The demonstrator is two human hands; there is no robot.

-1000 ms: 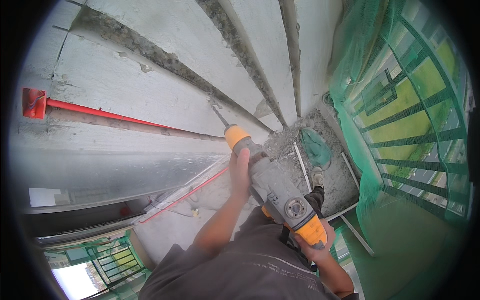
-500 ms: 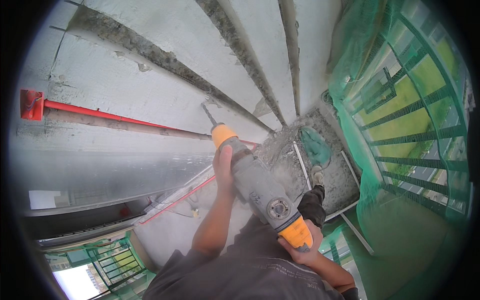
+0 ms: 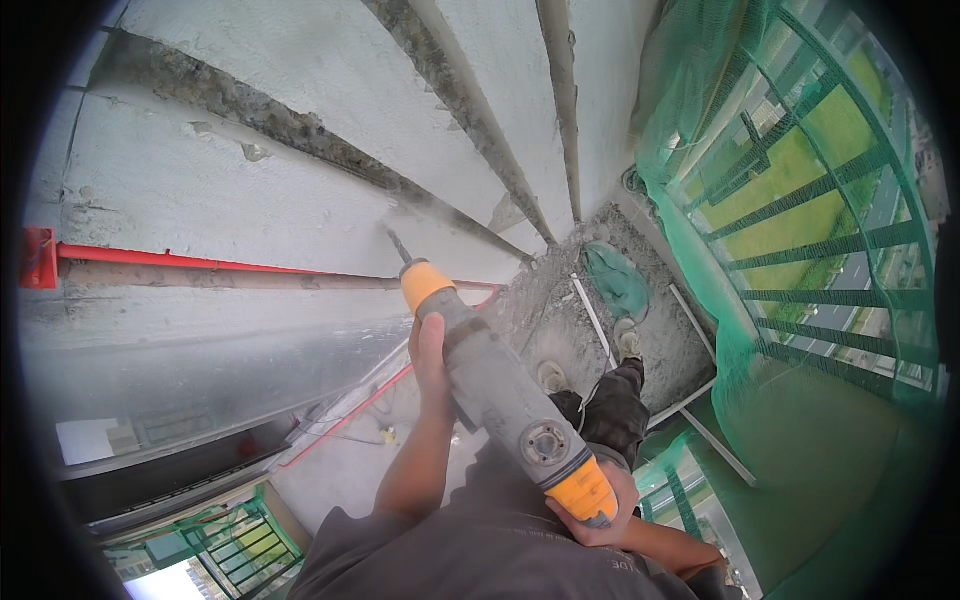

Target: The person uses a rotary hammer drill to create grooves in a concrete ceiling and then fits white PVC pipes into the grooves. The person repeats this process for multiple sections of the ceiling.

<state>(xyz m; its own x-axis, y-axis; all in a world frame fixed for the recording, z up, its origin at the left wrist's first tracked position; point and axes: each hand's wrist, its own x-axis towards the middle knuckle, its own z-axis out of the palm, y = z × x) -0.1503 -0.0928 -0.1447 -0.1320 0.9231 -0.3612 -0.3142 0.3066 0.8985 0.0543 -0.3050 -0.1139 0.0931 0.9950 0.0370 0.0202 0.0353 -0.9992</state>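
I hold a grey and orange hammer drill (image 3: 500, 395) with both hands. My left hand (image 3: 430, 360) is wrapped round the front of the tool, just behind its orange collar. My right hand (image 3: 605, 505) grips the orange rear handle, against my dark shirt. The bit (image 3: 400, 245) points up-left at the pale wall (image 3: 300, 210), its tip at the surface below a long rough chiselled groove (image 3: 250, 115), in haze that looks like dust. Whether it has entered the wall is unclear.
Red conduit (image 3: 180, 258) runs from a red box (image 3: 38, 260) along the wall. Below lie rubble (image 3: 670, 360), white lengths (image 3: 595, 320), a cable and a green bag (image 3: 615, 275), beside my feet. Green netting (image 3: 720, 330) and a railing (image 3: 830, 300) stand right, with a drop beyond.
The drill, held in both hands, has shifted left in the picture. The haze round the bit has thickened. My second shoe now shows, and the view has turned slightly.
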